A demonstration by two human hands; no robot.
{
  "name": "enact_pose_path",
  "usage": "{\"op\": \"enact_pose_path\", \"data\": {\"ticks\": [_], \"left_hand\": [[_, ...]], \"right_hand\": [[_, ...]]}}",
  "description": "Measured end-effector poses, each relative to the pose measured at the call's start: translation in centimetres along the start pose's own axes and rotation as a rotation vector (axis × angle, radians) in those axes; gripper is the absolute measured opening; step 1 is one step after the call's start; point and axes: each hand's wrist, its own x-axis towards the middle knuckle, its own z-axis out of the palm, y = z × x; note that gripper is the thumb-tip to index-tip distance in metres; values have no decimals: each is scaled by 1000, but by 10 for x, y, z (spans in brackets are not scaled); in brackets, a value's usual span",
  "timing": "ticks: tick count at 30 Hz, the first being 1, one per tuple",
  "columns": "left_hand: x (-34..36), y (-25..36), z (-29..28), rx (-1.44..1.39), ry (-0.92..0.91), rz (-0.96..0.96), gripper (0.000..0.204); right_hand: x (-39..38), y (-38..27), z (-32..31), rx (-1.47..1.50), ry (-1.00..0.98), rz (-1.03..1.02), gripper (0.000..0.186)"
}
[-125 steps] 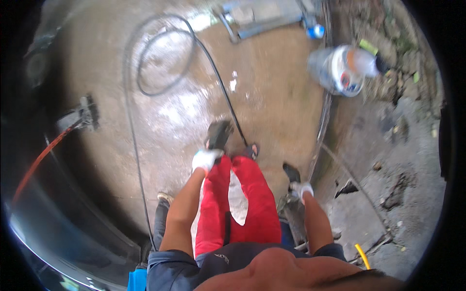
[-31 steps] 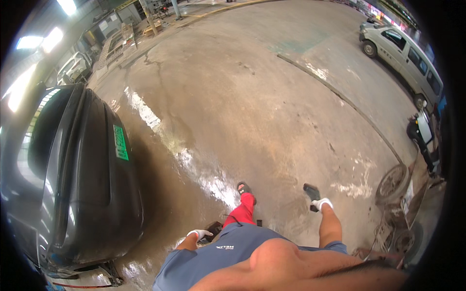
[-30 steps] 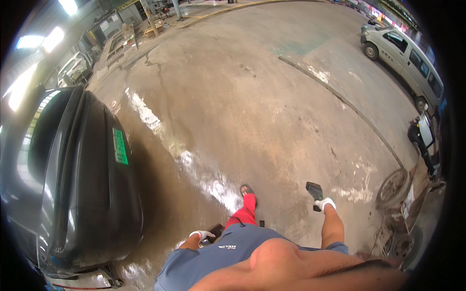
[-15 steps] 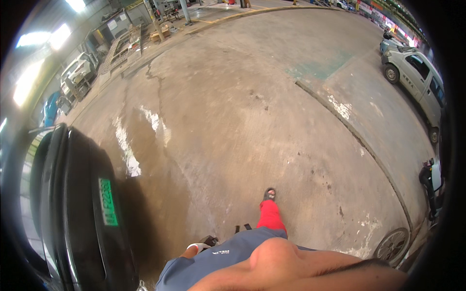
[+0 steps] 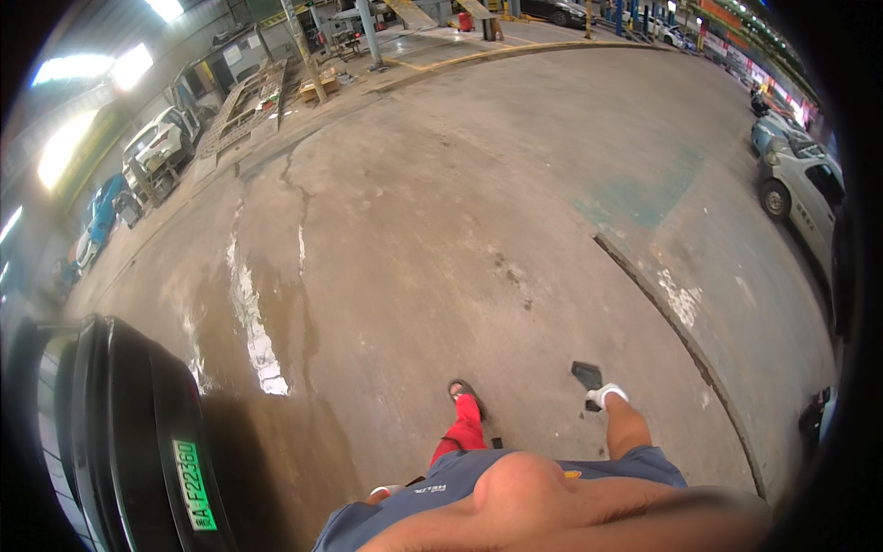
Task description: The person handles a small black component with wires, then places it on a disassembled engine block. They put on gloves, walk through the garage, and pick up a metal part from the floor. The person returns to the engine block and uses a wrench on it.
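Note:
My right hand, in a white glove, is out in front to the right, low over the concrete floor. It is closed around a black tool with a broad, blocky end; its exact kind is too small to make out. At the lower middle, my left hand shows only as a bit of white glove beside my blue-grey shirt. Its fingers are hidden, and a dark edge shows right by it. One foot in a dark sandal steps forward below a red trouser leg.
Close on my left stands a black car with a green plate. A long groove runs along the floor at right, near a silver van. Wet streaks lie ahead; a metal frame rack and lift posts stand farther back.
My right hand has come into view with the black tool. My left hand has slipped lower behind the shirt. The black car sits lower in view, and the van is farther toward the right rim.

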Motion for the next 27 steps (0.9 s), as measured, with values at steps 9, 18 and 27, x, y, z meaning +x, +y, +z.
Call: {"op": "enact_pose_path", "data": {"ticks": [9,18,27], "left_hand": [[17,353,-119,-1,10,29,48],[43,686,-229,-149,74,23,48],[62,964,-330,-325,23,11,48]], "right_hand": [[136,-151,-47,175,-399,122,45],[284,-464,-153,50,-590,21,54],[445,-877,-559,-215,-20,-94,64]]}}
